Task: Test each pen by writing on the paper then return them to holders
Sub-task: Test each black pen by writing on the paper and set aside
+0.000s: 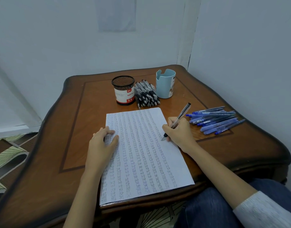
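I log: L hand flat on paper at its left edge, fingers spread. Behind paper: mesh holder, black pen pile, blue holder. R hand pinches pen, tip on paper, right side. Blue pen pile right of paper.

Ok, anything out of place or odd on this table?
Nothing spilled or damaged. The paper lies askew, reaching the table's near edge. The black pens and blue pens lie in loose heaps outside the mesh holder and blue cup.
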`<state>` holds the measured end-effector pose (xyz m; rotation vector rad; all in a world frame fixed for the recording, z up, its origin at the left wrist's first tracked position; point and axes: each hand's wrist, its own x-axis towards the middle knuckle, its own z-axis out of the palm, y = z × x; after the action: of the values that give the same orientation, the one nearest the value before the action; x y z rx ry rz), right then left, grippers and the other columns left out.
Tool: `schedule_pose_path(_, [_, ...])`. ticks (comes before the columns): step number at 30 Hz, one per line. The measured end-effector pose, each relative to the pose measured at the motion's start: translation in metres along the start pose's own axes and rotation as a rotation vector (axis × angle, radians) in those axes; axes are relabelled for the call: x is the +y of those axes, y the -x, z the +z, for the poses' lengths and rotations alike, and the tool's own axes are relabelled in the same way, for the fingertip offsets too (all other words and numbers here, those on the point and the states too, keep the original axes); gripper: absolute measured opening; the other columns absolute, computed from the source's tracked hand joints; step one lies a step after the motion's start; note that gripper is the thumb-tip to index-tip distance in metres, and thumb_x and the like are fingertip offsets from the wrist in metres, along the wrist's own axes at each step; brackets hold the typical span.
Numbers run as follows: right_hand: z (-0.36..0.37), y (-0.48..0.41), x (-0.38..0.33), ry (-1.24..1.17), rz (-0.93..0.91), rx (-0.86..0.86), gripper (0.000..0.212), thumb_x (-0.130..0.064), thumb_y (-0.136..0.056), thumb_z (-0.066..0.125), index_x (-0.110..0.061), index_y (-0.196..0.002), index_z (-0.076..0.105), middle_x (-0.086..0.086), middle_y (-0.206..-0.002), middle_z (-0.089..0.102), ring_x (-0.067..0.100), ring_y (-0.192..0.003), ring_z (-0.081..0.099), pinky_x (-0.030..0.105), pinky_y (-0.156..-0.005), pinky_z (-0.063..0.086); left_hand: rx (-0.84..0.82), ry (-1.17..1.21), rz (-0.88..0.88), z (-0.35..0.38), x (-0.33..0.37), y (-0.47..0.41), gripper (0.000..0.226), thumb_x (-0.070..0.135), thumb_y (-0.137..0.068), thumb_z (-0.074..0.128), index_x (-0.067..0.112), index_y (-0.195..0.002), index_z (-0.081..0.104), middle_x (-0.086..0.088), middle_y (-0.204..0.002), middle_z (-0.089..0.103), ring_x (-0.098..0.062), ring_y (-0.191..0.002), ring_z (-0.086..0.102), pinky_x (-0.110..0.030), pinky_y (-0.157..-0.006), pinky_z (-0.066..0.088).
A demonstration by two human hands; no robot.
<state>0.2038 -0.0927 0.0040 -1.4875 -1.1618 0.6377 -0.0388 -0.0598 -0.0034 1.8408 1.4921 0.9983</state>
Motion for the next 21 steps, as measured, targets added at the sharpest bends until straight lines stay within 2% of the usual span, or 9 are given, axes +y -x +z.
schedule_pose_path(5, [-0.0026,0.0,0.0015,0.002,-0.025,0.024,0.041,0.006,-0.082,0.059,-0.01,-0.051,0.037,0.006,-0.049,0.041,0.016,-0.038,0.057,0.016,-0.035,0.032,0.0,-0.009,0.003,0.0002,0.0006,-0.0002,0.012,0.017,-0.091,0.064,0.023,-0.1,0.061,-0.007,-0.142,0.05,-0.018,-0.14,0.033,-0.036,-0.12,0.014])
schedule_pose_path(9, [-0.0009,0.0001,0.0002,0.017,-0.019,-0.005,0.038,0.006,-0.083,0.059,-0.008,-0.054,0.039,0.009,-0.052,0.042,0.014,-0.038,0.055,0.014,-0.035,0.033,0.004,-0.007,-0.002,0.0002,0.0011,-0.0001,0.012,0.017,-0.09,0.064,0.023,-0.101,0.061,-0.008,-0.142,0.05,-0.018,-0.14,0.033,-0.043,-0.119,0.02])
schedule_pose_path(14, [-0.0025,-0.0007,0.0024,-0.008,-0.016,0.005,0.04,0.006,-0.082,0.06,-0.009,-0.052,0.038,0.008,-0.05,0.043,0.013,-0.037,0.055,0.017,-0.036,0.035,0.004,-0.009,0.004,-0.0001,0.0005,0.0002,0.013,0.018,-0.091,0.064,0.024,-0.101,0.061,-0.007,-0.142,0.05,-0.019,-0.14,0.033,-0.044,-0.118,0.022])
schedule_pose_path(17, [-0.0018,-0.0009,0.0028,-0.001,-0.036,0.022,0.041,0.006,-0.083,0.06,-0.011,-0.052,0.038,0.006,-0.048,0.043,0.012,-0.037,0.056,0.014,-0.036,0.032,0.007,-0.012,0.006,0.0002,0.0005,-0.0003,0.012,0.018,-0.091,0.064,0.023,-0.101,0.061,-0.007,-0.142,0.05,-0.019,-0.14,0.033,-0.043,-0.118,0.02])
schedule_pose_path(21, [-0.001,-0.0018,0.0037,-0.01,-0.034,0.008,0.042,0.007,-0.083,0.058,-0.01,-0.052,0.036,0.004,-0.048,0.039,0.013,-0.035,0.051,0.015,-0.034,0.032,0.007,-0.001,-0.003,0.0001,-0.0001,0.0003,0.013,0.018,-0.09,0.064,0.024,-0.101,0.061,-0.006,-0.142,0.05,-0.019,-0.14,0.033,-0.047,-0.116,0.024])
